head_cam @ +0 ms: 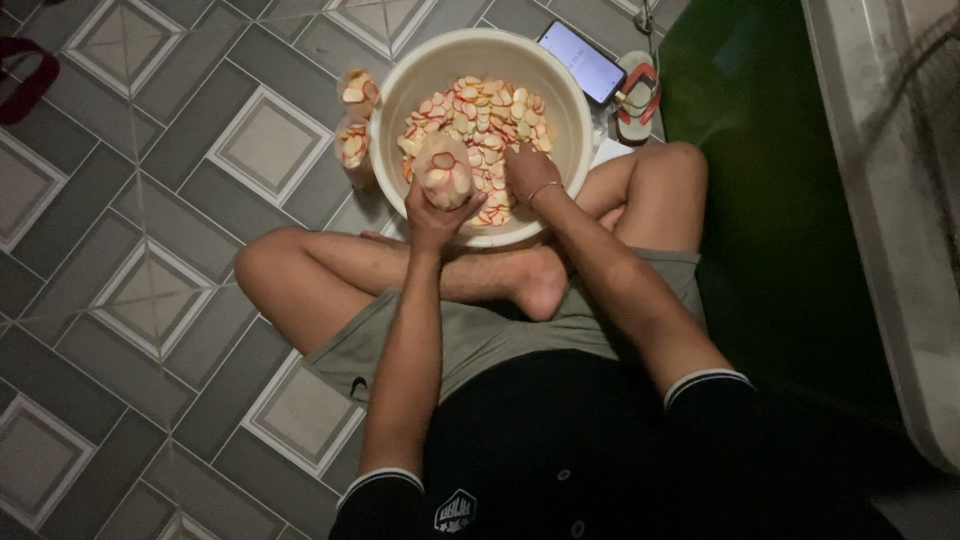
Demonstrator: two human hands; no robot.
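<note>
1. The left hand (432, 215) grips a small clear bag (444, 172) from below, with its fingers wrapped round it. The bag is full of round chips and sits over the near rim of the big bowl (560, 80).
2. The right hand (527, 172) is down in the pile of chips (480, 115) inside the bowl. Its fingers are bent into the pile, but I cannot tell if they hold any chips.
3. The bag looks soft and thin. I think it could tip or slip if the grip gets loose, and chips could fall on the floor tiles (150, 290).
4. The chips look thin and dry. I think a hard squeeze could snap them.
5. The bowl is round, smooth and pale, like plastic. The chips are flat, pale discs with pink, red and green edges.
6. Two more filled bags (355, 125) stand on the tiles, touching the bowl's left side. A bump could knock them over.
7. A phone (583, 60) with a lit screen lies just behind the bowl, next to a sandal (638, 98).
</note>
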